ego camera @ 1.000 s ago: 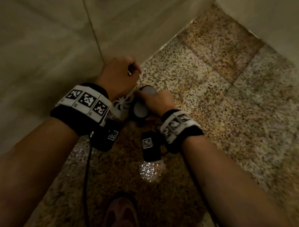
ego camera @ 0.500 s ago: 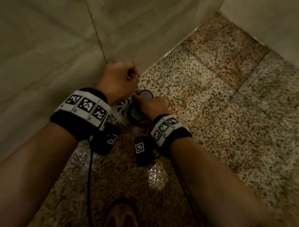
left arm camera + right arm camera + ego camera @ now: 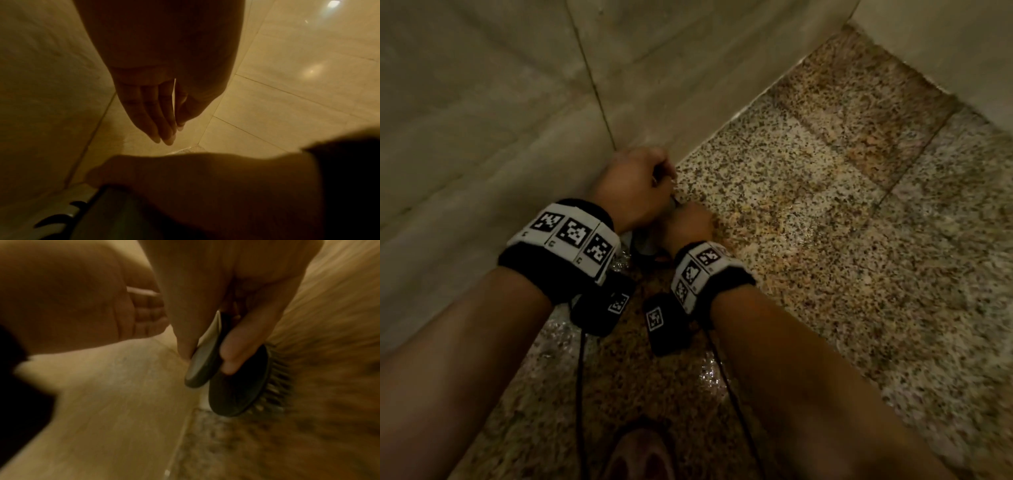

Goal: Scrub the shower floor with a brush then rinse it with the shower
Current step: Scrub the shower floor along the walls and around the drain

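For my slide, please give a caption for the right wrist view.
Right hand holds a dark brush, bristles against the speckled floor.

- The brush (image 3: 236, 382) sits on the shower floor (image 3: 825, 205), right at the foot of the wall (image 3: 482, 120).
- The left hand (image 3: 633, 185) is just left of the right hand (image 3: 688, 228).
- A foot (image 3: 640, 455) is on the floor behind both.

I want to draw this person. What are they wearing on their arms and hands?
Both forearms are bare, with no sleeves or gloves. Each wrist has a black band: the left wristband and the right wristband. Each carries a white strip of square black-and-white code markers. A small black box with its own marker hangs under each wrist, and thin black cables trail down from them.
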A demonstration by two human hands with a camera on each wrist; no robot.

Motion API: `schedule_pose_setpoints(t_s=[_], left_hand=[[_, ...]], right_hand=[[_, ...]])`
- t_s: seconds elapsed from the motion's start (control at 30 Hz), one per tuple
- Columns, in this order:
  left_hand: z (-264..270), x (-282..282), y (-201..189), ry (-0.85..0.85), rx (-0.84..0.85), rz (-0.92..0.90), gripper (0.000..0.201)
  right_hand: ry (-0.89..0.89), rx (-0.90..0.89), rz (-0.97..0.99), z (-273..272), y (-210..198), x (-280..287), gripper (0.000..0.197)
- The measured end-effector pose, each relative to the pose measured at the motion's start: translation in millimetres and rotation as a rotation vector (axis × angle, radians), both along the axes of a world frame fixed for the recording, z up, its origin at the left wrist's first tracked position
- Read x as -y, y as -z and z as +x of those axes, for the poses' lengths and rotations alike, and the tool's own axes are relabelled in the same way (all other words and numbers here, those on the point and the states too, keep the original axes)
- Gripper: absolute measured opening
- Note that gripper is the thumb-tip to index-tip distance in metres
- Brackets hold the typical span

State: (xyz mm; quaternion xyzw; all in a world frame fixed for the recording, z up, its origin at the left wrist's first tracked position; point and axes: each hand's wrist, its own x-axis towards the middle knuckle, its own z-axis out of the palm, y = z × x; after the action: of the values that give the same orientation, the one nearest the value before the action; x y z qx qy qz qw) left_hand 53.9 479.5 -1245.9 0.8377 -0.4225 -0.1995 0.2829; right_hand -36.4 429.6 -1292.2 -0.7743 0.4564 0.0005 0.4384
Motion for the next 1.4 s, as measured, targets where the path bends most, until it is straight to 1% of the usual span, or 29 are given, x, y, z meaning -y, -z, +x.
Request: schedule_pose_setpoints(t_s=[0.03, 0.07, 0.1, 0.13, 0.17, 0.23, 0.27, 0.3, 0.37, 0.43, 0.47, 0.53, 0.57, 0.6, 0.63, 0.67, 0.7, 0.73, 0.8, 0.9, 1.0, 1.1, 1.17, 1.23, 1.33, 1.4], left_hand=[[2, -5, 1, -0.016, -0.027, 0.005, 0.011], [3, -10, 1, -0.025, -0.041, 0.017, 0.011], [5, -15, 1, -0.028, -0.032, 0.031, 0.010], [7, -19, 1, -0.025, -0.010, 0.047, 0.009], [7, -23, 2, -0.021, 0.010, 0.055, 0.009], [0, -28, 4, -0.030, 0.023, 0.041, 0.011], [-5, -27, 5, -0.036, 0.026, 0.026, 0.012], [-12, -28, 7, -0.036, 0.024, 0.019, 0.014], [-20, -26, 11, 0.000, 0.015, 0.043, 0.021], [-20, -28, 10, 0.057, -0.023, 0.067, 0.029], [-18, -30, 6, 0.059, -0.029, 0.048, 0.030], [-14, -32, -7, 0.021, 0.011, 0.025, 0.026], [-14, -31, -16, -0.001, 0.047, 0.045, 0.024], [-13, -29, -24, -0.006, 0.090, 0.074, 0.023], [-13, -26, -31, 0.011, 0.131, 0.097, 0.022], [-15, -22, -40, 0.035, 0.165, 0.113, 0.022], [-16, -18, -45, 0.056, 0.183, 0.122, 0.023], [-18, -10, -52, 0.076, 0.196, 0.135, 0.024], [-22, 4, -62, 0.139, 0.222, 0.165, 0.029], [-39, 35, -90, 0.290, 0.248, 0.234, 0.042], [-53, 62, -120, 0.430, 0.322, 0.340, 0.055], [-66, 85, -156, 0.525, 0.429, 0.442, 0.055], [-72, 96, -178, 0.548, 0.479, 0.500, 0.054], [-74, 104, -196, 0.545, 0.497, 0.538, 0.056], [-77, 111, -221, 0.529, 0.457, 0.557, 0.061], [-82, 116, -241, 0.540, 0.420, 0.565, 0.061]], right_hand=[[-0.018, -0.026, -0.026, 4, 0, 3, 0.036], [-0.047, -0.094, -0.049, 1, -3, 7, 0.044], [-0.068, -0.173, -0.056, -10, -5, 12, 0.056], [0.025, -0.194, -0.037, -25, -5, 17, 0.067], [0.059, -0.227, -0.017, -41, -4, 21, 0.071], [-0.068, -0.385, 0.003, -69, 2, 17, 0.067], [-0.138, -0.406, -0.006, -76, 8, 11, 0.064], [-0.153, -0.377, 0.015, -76, 11, 2, 0.060], [-0.181, -0.275, -0.004, -57, 15, -8, 0.051], [-0.283, -0.257, -0.054, -31, 8, -9, 0.040], [-0.298, -0.230, -0.061, -19, 3, -5, 0.039], [-0.287, -0.148, -0.087, -2, -6, 1, 0.040], [-0.268, -0.126, -0.096, 2, -8, 5, 0.041], [-0.235, -0.125, -0.062, 4, -9, 7, 0.046], [-0.190, -0.103, -0.025, 2, -10, 11, 0.057], [-0.179, -0.087, -0.010, -5, -16, 15, 0.068], [-0.196, -0.080, -0.009, -13, -18, 21, 0.075], [-0.216, -0.073, -0.007, -25, -25, 31, 0.076], [-0.288, -0.055, -0.046, -47, -38, 49, 0.071], [-0.364, -0.003, -0.117, -78, -67, 84, 0.046], [-0.418, 0.000, -0.099, -94, -103, 110, 0.045], [-0.413, 0.050, -0.101, -104, -139, 133, 0.041], [-0.420, 0.063, -0.081, -104, -159, 144, 0.040], [-0.470, 0.047, -0.062, -102, -179, 151, 0.043], [-0.505, 0.052, -0.014, -101, -211, 158, 0.048], [-0.497, 0.056, 0.011, -104, -234, 160, 0.041]])
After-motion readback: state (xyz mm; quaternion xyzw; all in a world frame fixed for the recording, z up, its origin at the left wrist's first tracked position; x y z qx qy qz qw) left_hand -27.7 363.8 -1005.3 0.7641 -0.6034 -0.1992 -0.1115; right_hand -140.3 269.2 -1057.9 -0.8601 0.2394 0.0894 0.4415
